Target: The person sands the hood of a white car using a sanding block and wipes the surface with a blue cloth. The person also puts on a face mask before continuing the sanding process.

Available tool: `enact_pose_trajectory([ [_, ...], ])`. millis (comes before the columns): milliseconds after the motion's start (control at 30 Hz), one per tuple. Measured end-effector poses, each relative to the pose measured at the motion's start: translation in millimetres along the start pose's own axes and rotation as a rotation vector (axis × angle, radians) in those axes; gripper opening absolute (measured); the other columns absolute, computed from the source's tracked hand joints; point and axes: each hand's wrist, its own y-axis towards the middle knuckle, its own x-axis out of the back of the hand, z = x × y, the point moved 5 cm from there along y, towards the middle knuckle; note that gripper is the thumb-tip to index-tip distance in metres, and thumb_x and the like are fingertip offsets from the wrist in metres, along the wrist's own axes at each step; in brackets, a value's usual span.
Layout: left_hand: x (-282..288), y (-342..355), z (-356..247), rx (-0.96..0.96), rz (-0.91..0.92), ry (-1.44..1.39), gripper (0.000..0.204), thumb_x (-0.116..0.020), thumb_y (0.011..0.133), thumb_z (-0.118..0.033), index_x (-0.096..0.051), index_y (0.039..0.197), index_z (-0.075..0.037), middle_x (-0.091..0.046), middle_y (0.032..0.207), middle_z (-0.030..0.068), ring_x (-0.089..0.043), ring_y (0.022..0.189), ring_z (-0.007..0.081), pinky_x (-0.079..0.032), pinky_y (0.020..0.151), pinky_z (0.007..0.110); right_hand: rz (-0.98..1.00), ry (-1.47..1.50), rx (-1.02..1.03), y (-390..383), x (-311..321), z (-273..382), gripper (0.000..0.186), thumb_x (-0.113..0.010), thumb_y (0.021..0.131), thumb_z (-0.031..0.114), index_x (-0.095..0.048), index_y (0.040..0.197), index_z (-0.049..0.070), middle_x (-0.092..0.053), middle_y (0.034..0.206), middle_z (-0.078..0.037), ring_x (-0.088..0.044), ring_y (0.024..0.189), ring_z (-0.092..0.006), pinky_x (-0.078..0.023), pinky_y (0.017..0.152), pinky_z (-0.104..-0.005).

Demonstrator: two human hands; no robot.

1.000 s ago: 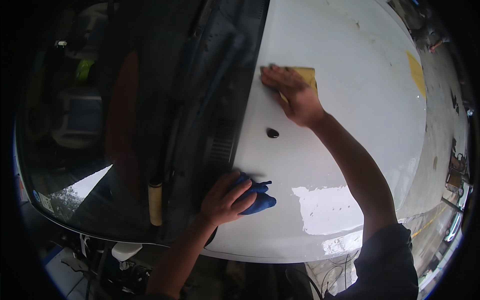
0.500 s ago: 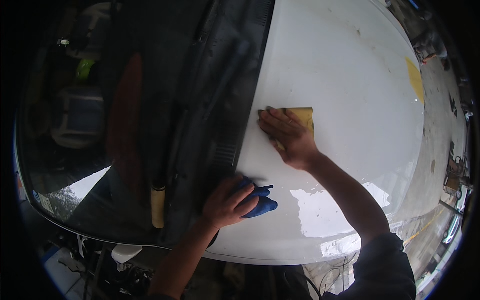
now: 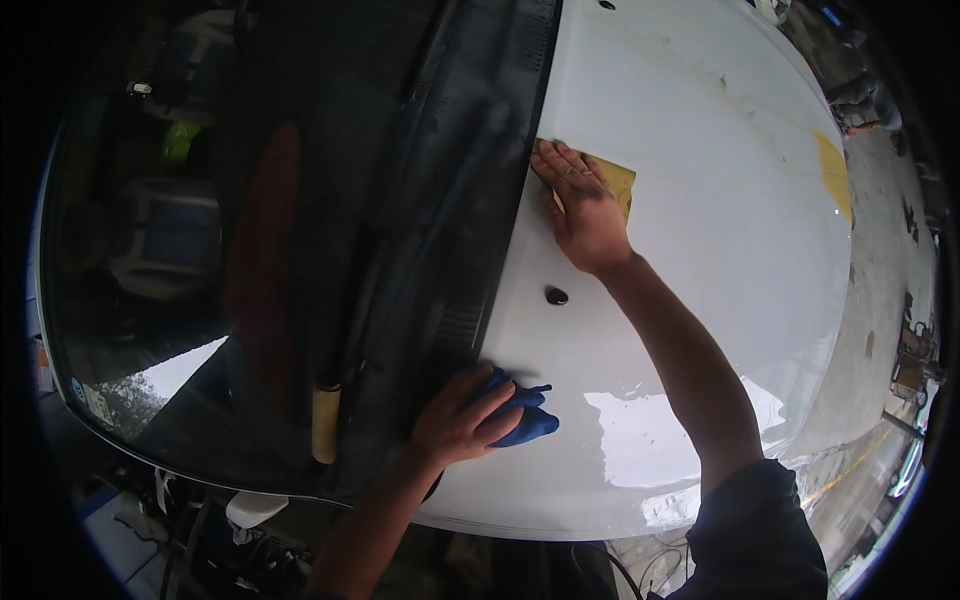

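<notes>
Since half a second ago, the person's bare right hand [image 3: 585, 205] and the folded yellow sheet [image 3: 620, 183] beneath it have moved toward 12 o'clock, uncovering a small black oval fitting [image 3: 557, 296] near the centre, toward 3 o'clock. That sheet now lies between 1 and 2 o'clock on the glossy white car hood [image 3: 720, 230], beside its edge with the black plastic cowl [image 3: 475, 190]. The right grip is wide, fingers stretched flat over the sheet. Around 6 o'clock, the bare left hand [image 3: 455, 422] stays in place, its grip curled over a bunched blue cloth [image 3: 525, 428] resting on the hood. Near 8 o'clock, a tan cylindrical handle [image 3: 325, 425] shows against the dark windshield [image 3: 270, 400]. Between 2 and 3 o'clock, a yellow patch [image 3: 832, 172] marks the hood's far rim.
</notes>
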Motion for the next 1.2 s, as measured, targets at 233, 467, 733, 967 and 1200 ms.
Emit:
enact_pose_trajectory([
  [233,0,-15,-1,0.029,0.021,0.011,0.043,-0.088,0.070,-0.023,-0.071,0.110,-0.023,-0.059,0.139,0.0045,-0.061,0.123,0.0399,-0.058,0.098,0.050,0.180,0.097,0.098,-51,-6,23,0.054,-0.068,0.091,0.006,-0.061,0.144,0.014,-0.054,0.155,-0.007,-0.046,0.148,-0.0253,-0.034,0.124,-0.0469],
  [467,2,-16,-1,0.061,0.067,-0.025,0.070,-0.095,0.066,-0.025,-0.060,0.127,-0.024,-0.052,0.146,0.0066,-0.056,0.131,0.0377,-0.056,0.103,0.049,0.266,0.102,0.061,-91,-13,78,0.046,-0.070,0.093,0.015,-0.065,0.139,0.013,-0.052,0.158,-0.003,-0.043,0.150,-0.0241,-0.031,0.126,-0.0469],
  [733,13,12,-8,0.130,-0.015,-0.005,0.059,-0.091,0.065,-0.011,-0.064,0.117,-0.017,-0.060,0.133,0.0110,-0.059,0.124,0.0363,-0.054,0.102,0.048,0.117,-0.106,0.078,-80,-16,79,0.051,-0.064,0.090,0.010,-0.064,0.141,0.011,-0.053,0.156,-0.006,-0.047,0.146,-0.0312,-0.035,0.124,-0.0444],
  [967,80,104,3,0.538,-0.304,-0.303,0.059,-0.084,0.070,-0.004,-0.061,0.124,-0.006,-0.069,0.115,0.0132,-0.070,0.106,0.0275,-0.056,0.094,0.039,0.057,-0.153,0.065,-76,12,75,0.056,-0.068,0.087,0.020,-0.062,0.142,0.009,-0.058,0.151,-0.007,-0.045,0.147,-0.0272,-0.030,0.124,-0.0492],
  [1200,87,180,31,0.612,-0.331,-0.473,0.053,-0.081,0.078,-0.012,-0.062,0.125,0.003,-0.073,0.103,0.0144,-0.073,0.095,0.0199,-0.058,0.088,0.034,0.125,-0.136,0.070,-109,-1,110,0.045,-0.065,0.088,0.016,-0.070,0.132,0.013,-0.064,0.141,-0.008,-0.048,0.143,-0.0277,-0.027,0.124,-0.0563],
])
